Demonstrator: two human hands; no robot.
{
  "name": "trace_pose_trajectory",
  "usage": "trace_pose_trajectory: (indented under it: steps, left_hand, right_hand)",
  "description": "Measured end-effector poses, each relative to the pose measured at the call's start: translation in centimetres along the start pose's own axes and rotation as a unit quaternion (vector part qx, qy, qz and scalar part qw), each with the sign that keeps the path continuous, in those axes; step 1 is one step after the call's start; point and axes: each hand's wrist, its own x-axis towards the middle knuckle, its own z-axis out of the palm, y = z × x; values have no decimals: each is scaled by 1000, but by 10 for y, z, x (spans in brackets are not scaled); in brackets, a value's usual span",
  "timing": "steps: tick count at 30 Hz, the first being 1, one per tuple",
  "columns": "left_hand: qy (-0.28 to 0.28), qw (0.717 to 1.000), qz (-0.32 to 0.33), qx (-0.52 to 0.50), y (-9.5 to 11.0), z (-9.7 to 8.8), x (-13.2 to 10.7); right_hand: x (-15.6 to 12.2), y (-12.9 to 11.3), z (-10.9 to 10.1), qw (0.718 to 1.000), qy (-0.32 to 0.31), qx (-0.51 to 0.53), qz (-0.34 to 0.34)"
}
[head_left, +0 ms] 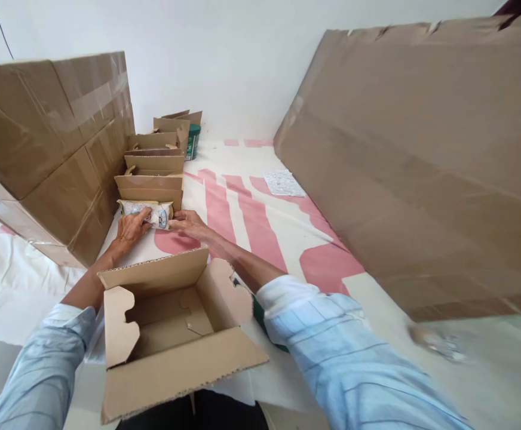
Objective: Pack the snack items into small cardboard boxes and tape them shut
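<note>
A pale plastic packet (161,216) with printed blue marks lies at the front of a row of cardboard boxes. My left hand (131,229) lies over its left part, fingers bent and closed on it. At the packet's right end, my right hand (189,223) has its fingers bent together against the edge. Between my forearms stands an open cardboard box (180,310) with its flaps spread; the part of its inside that shows holds nothing.
Several open cardboard boxes (153,162) line up behind the packet, with a green tub (193,142) beside them. Large taped cartons (70,143) rise at the left. A big brown cardboard panel (422,161) leans at the right, near a folded printed sheet (284,183).
</note>
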Motion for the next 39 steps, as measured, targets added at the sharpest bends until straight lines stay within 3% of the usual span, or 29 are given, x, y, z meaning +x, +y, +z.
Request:
trace_pose_trajectory:
  steps: [4,7,10,14,17,19,22,26,33,39]
  left_hand:
    - [-18,999,13,-40,4,-10,-3]
    - [-22,996,23,-88,4,-27,-30]
    - [4,975,-2,-221,-1,-49,-88]
    - [68,900,-59,-426,-7,-69,-192]
    - [19,857,-26,-514,-1,-71,-254]
    - [-34,856,-10,-516,11,-69,-276]
    - [-78,895,-13,-439,36,-69,-290]
    - [-58,934,-12,-354,66,-73,-301]
    - [-54,917,12,-396,81,-70,-331]
    - [-55,917,15,-394,87,-64,-335]
  right_hand:
    - [-45,-11,-24,1000,17,-12,11]
    - [-95,-21,-42,999,18,-15,-22]
    - [-152,-29,-54,998,35,-21,-47]
    - [-214,-33,-51,997,38,-39,-54]
    - [-241,-33,-40,997,34,-32,-62]
    - [-251,-33,-31,996,35,-40,-75]
    - [-264,-31,-18,991,58,-70,-98]
    - [-295,-26,-3,981,115,-100,-116]
    - [-369,-2,17,961,227,-132,-91]
    - [-389,16,26,959,265,-93,-40]
